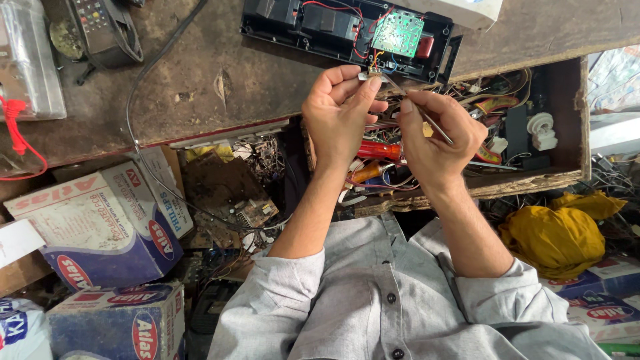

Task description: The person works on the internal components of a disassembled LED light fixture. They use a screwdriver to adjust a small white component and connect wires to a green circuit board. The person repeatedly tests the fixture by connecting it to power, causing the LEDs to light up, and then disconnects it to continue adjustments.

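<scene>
Left hand [340, 113] pinches small wired component [371, 73] at workbench [200, 87] front edge, kept close beside opened black casing [347, 30] since short wires tether it. Right hand [437, 133] pinches thin metal probe [427, 117], tip angled onto component; open drawer [533, 120] beneath.

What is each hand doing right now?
Left hand: closed, pinching a small part.
Right hand: closed on a thin metal tool.

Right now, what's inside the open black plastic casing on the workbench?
Inside the open black plastic casing: a green circuit board, red wires and black blocks. The left hand covers its near edge.
</scene>
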